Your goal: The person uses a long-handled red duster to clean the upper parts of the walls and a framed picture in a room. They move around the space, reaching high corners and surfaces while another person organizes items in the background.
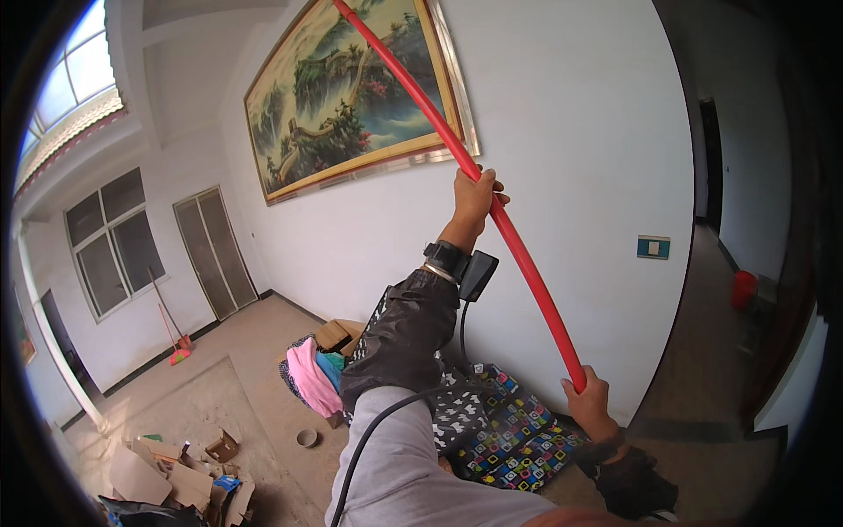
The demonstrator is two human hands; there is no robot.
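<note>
My left hand (477,192) grips a long red pole (421,99) partway along, just below and right of a large framed landscape painting (349,99) on the wall. Lower right, my right hand (588,398) is closed round the pole's bottom end. From there the pole slants up and to the left, crossing in front of the painting, and its far end runs out at the top of the view. A black device (479,275) with a cable is strapped at my left wrist. Dark sleeve covers lie over both forearms.
Below my arms are a colourful patterned cloth (514,435), a pink cloth (307,375) and a cardboard box (332,334). Flattened cardboard (191,486) is heaped lower left, near a small round bowl (307,438). A wall switch (653,247) is at right; a red bucket (744,290) stands in the passage.
</note>
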